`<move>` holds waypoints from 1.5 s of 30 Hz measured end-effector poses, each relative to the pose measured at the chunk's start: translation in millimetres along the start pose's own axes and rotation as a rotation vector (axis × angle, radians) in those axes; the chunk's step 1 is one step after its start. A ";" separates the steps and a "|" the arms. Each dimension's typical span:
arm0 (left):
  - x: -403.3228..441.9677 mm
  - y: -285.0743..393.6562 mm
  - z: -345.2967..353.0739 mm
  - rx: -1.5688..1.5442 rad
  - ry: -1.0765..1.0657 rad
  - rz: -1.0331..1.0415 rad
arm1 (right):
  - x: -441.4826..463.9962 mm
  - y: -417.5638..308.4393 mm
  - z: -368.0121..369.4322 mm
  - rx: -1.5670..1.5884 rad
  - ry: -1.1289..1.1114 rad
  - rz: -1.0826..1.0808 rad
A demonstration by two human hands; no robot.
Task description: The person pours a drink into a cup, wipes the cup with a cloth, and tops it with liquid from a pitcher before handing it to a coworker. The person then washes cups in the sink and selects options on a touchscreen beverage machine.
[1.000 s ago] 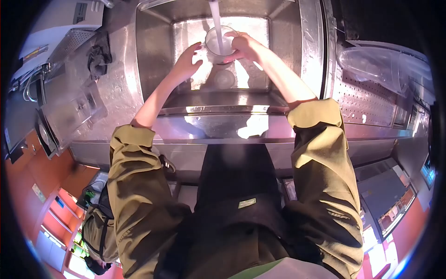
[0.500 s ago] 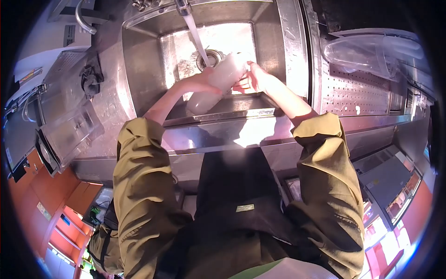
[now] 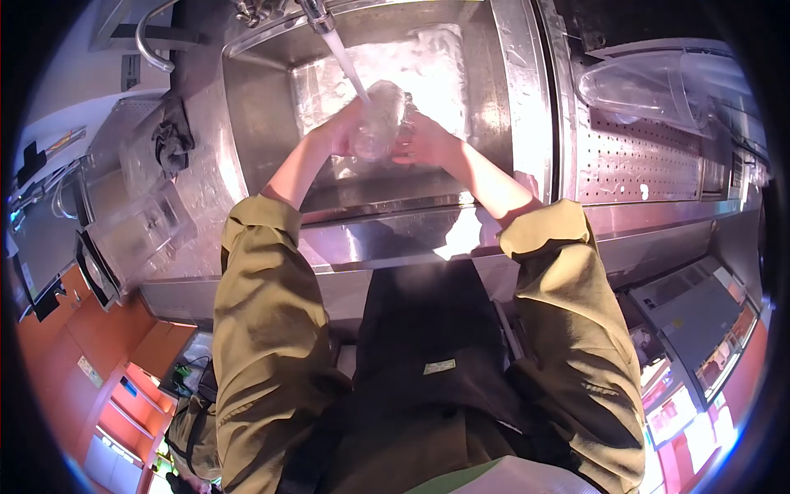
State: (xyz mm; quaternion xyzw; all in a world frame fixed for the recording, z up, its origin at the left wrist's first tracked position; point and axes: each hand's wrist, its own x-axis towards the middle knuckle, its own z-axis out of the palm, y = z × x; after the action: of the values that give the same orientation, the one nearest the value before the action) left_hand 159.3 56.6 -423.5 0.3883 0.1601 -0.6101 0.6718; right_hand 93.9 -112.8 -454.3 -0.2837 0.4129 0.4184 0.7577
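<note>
A translucent, cylinder-like container (image 3: 382, 123) is held inside the metal sink (image 3: 263, 123). Water (image 3: 344, 59) runs from the faucet (image 3: 316, 15) and strikes its upper left part. My left hand (image 3: 344, 130) is closed around the container's left side, its fingertips partly hidden behind it. On the other side, my right hand (image 3: 429, 142) has curled fingers against the container's wall. Glare and splashing blur the container's outline, so whether its mouth faces up cannot be made out.
A dark crumpled cloth (image 3: 170, 146) lies on the counter left of the sink. Nearer me on that side stands a clear plastic bin (image 3: 138, 226). To the right, a large clear container (image 3: 634, 89) lies beside a perforated metal drainboard (image 3: 629, 169).
The container has swung from a slant to nearly upright in view and come under the stream. My right hand has moved from its far end down to its side. Water now splashes across the sink floor.
</note>
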 end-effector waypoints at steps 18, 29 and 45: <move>-47.0 -10.9 57.5 -0.296 0.205 -0.208 | -72.5 35.0 5.2 -1.301 0.092 -1.156; -36.4 -17.7 67.6 0.326 0.266 -0.235 | -234.5 8.3 -5.5 -0.530 0.133 -1.379; 81.8 -77.5 -91.1 1.984 0.505 -0.059 | -298.8 -49.9 -123.2 -0.484 1.134 -1.614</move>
State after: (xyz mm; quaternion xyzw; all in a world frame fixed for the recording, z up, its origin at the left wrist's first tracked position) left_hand 126.4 68.6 -564.0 0.8824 -0.2704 -0.3845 -0.0209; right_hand -2.9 -352.1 -253.6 -0.7802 0.3009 -0.3422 0.4286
